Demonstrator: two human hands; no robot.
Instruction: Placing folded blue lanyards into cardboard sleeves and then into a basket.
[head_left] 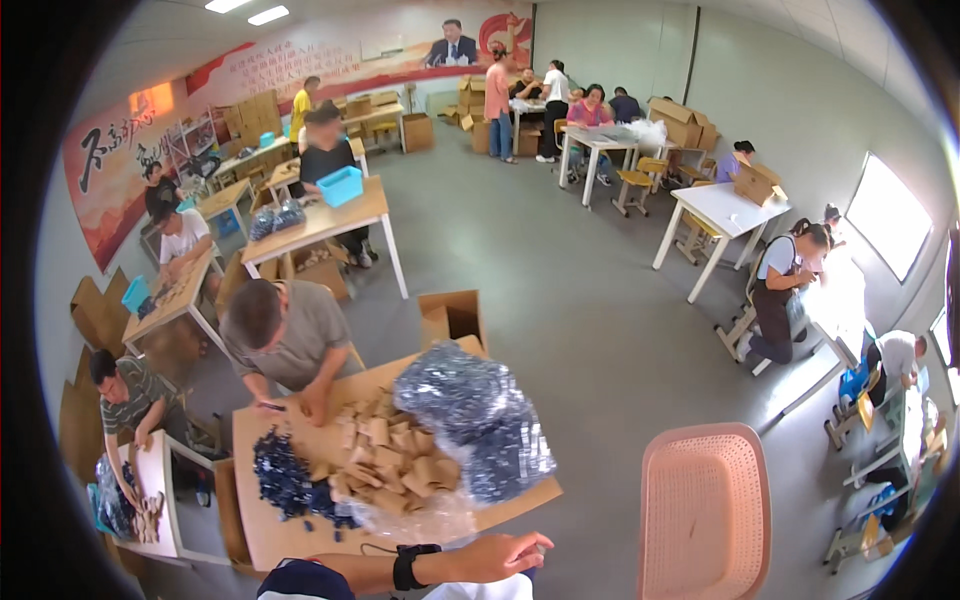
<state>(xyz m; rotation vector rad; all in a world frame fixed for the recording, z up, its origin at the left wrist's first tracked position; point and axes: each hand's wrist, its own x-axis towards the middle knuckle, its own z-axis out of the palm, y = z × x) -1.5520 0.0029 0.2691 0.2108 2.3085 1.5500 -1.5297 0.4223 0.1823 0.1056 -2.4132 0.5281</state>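
Observation:
My left hand [505,555], with a black band on its wrist, reaches rightward along the near edge of a wooden table [520,495]. Its fingers are stretched out and hold nothing. Just beyond it lies crumpled clear plastic [420,520]. On the table sit a heap of small folded cardboard pieces [395,455], a pile of small dark blue parts [285,480] and clear bags filled with dark parts [480,415]. My right hand is out of view.
A person in a grey shirt [290,335] leans over the far side, hands at the cardboard heap. An open carton [450,315] stands on the floor behind the table. A pink perforated plastic chair [705,510] is at my right. Other people work at tables around the room.

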